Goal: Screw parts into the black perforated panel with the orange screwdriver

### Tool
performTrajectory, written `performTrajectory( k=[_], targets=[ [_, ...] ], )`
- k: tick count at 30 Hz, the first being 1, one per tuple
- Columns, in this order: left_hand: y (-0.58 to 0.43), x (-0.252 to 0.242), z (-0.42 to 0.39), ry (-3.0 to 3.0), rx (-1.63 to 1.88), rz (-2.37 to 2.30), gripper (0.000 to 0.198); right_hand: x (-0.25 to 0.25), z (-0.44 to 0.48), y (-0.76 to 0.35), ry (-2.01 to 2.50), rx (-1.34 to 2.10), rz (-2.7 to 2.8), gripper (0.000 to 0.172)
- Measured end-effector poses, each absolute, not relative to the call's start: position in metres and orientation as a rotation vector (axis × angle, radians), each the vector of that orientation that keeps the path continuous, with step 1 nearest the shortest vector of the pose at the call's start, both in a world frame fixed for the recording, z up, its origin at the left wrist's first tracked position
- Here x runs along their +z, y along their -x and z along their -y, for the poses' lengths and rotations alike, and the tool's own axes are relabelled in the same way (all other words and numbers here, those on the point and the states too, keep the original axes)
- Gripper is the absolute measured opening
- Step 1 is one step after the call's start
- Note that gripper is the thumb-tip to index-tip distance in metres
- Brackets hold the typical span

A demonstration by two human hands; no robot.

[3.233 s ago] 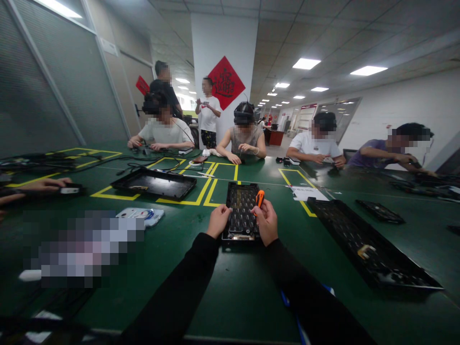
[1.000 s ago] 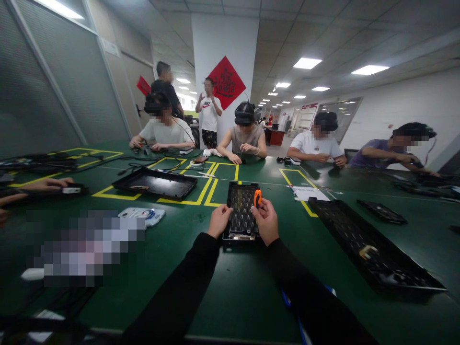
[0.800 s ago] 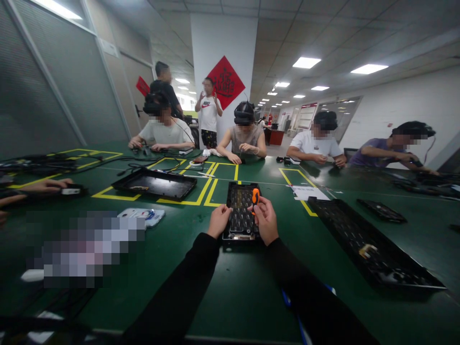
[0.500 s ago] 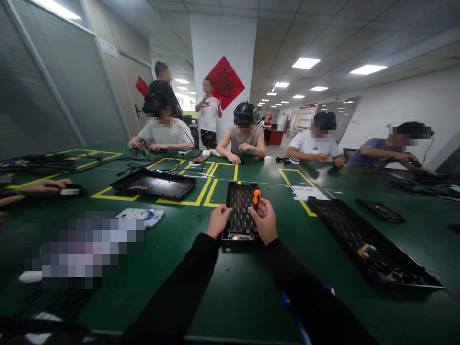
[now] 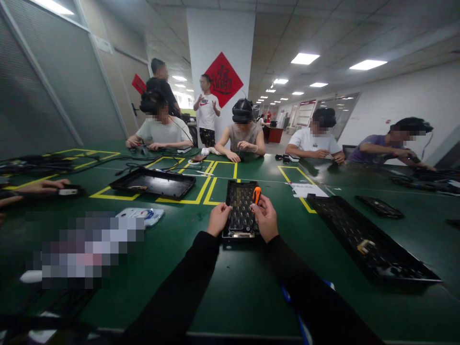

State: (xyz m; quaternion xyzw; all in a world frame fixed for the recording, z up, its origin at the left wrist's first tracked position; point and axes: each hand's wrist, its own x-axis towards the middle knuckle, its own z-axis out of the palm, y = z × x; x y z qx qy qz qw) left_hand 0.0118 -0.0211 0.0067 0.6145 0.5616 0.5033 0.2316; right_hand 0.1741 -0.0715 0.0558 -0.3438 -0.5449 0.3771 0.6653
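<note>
A black rectangular casing with rows of small shiny marks inside lies on the green table in front of me. My left hand pinches its left edge between thumb and fingers. At the right edge, my right hand is closed around a small orange-and-black screwdriver, its handle pointing up and its tip hidden. The fingers of that hand also rest against the casing's right side. A metallic strip shows along the casing's near end.
A long black casing lies to the right, with a smaller black panel beyond it. A shallow black tray sits at the back left. Left of me are a light-coloured phone case and a co-worker's hand. Several people sit opposite.
The view has shifted slightly. The screwdriver handle leans a little differently in my right hand. Both hands stay at the casing's edges.
</note>
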Motion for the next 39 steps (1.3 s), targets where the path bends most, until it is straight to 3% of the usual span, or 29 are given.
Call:
performTrajectory(
  k=[13, 39],
  targets=[
    [-0.0117, 0.0086, 0.0200, -1.673, 1.362, -1.569, 0.028, 0.0557, 0.0714, -0.1736, 0.796, 0.803, 1.223, 0.030],
    [-0.0100, 0.0020, 0.0181, -1.720, 1.389, -1.523, 0.029, 0.0571, 0.0737, -0.1743, 0.800, 0.764, 1.246, 0.033]
  ],
)
